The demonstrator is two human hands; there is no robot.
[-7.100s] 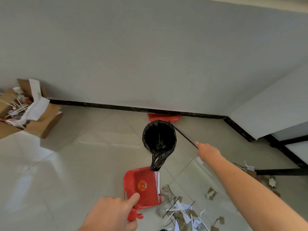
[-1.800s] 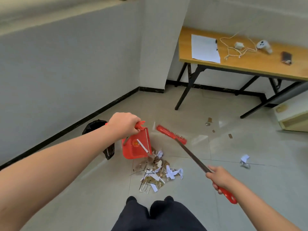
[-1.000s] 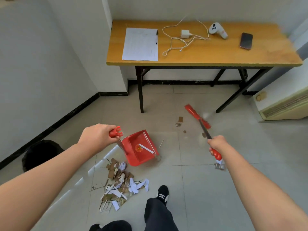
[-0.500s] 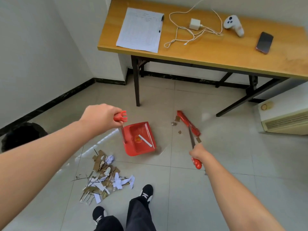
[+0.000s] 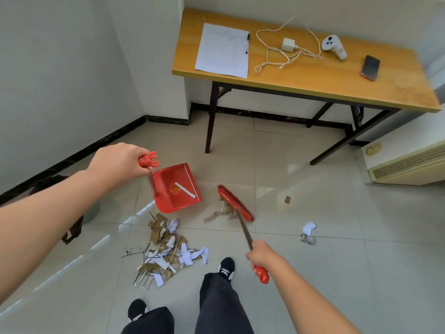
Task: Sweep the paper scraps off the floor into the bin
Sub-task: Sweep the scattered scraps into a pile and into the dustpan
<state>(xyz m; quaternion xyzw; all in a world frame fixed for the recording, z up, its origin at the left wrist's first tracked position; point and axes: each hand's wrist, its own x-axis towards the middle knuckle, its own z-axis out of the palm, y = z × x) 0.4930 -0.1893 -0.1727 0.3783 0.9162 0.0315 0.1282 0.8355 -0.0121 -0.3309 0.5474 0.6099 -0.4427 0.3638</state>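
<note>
You had left hand (image 5: 120,162) curled round dustpan (image 5: 175,189) handle, pan just beyond paper scraps (image 5: 166,249) heaped on floor (image 5: 325,273), ready to catch I'd guess. Right hand (image 5: 261,254) gripped broom (image 5: 234,202), head down by strays.

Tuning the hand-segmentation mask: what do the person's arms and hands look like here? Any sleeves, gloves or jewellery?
Both are bare. The left hand and right hand wear no gloves, and no ring, watch or band shows. The left forearm and right forearm run uncovered to the frame edge, so no sleeve is in view. No markings or tattoos are visible.
</note>
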